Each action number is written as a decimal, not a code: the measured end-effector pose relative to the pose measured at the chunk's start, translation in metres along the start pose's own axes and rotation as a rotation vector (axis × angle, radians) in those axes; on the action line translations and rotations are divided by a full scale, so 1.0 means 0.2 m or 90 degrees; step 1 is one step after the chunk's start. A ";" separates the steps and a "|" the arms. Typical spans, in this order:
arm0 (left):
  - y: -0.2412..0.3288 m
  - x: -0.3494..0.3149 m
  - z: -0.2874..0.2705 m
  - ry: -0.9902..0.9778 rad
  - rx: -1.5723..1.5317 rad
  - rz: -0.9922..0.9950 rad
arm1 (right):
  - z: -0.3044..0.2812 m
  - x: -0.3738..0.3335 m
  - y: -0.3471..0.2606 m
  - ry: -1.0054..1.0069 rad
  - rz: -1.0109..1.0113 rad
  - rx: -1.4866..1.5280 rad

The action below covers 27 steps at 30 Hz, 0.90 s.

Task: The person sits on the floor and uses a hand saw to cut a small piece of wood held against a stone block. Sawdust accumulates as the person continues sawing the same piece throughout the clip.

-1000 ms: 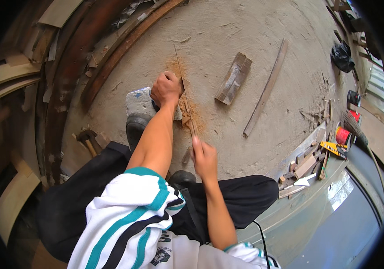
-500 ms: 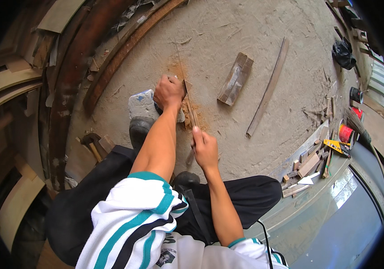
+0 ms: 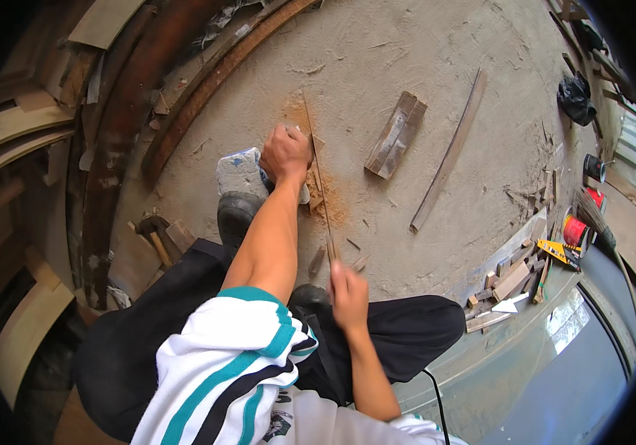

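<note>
My right hand (image 3: 349, 295) is wrapped round the wooden handle of a handsaw (image 3: 325, 204). The thin blade runs up and away from it, past the right side of my left hand (image 3: 287, 153). That left hand is closed and presses down on a small piece of wood (image 3: 319, 142), whose end shows just right of the blade; the rest is hidden under my fingers. Beneath it lies a white block (image 3: 238, 172) with blue marks, beside my dark shoe (image 3: 239, 215). Orange-brown sawdust (image 3: 336, 209) is scattered on the floor around the blade.
Right of the saw lie a short wood block (image 3: 396, 135) and a long thin strip (image 3: 448, 152). A hammer (image 3: 158, 241) rests at left, near a curved rusty beam (image 3: 184, 119). Wood offcuts (image 3: 511, 278), a yellow-handled saw (image 3: 559, 252) and a broom (image 3: 595, 219) are at right.
My right hand has drawn the handsaw back toward me, so the handle sits lower and more blade shows below my left hand. My left hand keeps its hold.
</note>
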<state>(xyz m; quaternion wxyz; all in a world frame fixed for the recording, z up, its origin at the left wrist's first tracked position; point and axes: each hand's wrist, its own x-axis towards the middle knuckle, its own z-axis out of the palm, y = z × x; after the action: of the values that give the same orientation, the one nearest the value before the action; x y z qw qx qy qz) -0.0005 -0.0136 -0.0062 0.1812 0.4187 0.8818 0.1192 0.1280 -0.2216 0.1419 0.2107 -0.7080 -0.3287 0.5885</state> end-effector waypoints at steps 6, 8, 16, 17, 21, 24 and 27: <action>0.03 -0.01 0.02 -0.029 -0.021 -0.003 | -0.03 0.01 -0.05 0.003 -0.007 0.008; 0.04 0.01 0.02 -0.046 0.003 -0.010 | 0.10 0.38 -0.05 0.032 -0.065 0.013; 0.02 0.00 0.01 -0.012 -0.019 0.010 | -0.11 -0.20 0.05 -0.003 0.008 0.031; 0.03 -0.01 0.01 -0.022 -0.007 0.007 | -0.10 -0.20 0.04 0.007 0.005 0.045; 0.05 -0.01 0.02 -0.071 0.041 0.007 | 0.07 0.32 0.00 0.028 -0.049 0.051; 0.02 0.02 0.01 -0.023 0.016 0.011 | 0.06 0.23 -0.05 0.015 -0.050 0.048; 0.03 -0.01 0.00 -0.031 0.013 0.008 | -0.05 -0.22 0.12 0.020 0.014 0.065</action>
<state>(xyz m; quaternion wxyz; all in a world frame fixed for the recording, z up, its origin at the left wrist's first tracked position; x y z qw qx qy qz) 0.0039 -0.0112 -0.0044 0.1974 0.4287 0.8758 0.1009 0.1392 -0.2686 0.1583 0.2453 -0.7090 -0.2873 0.5955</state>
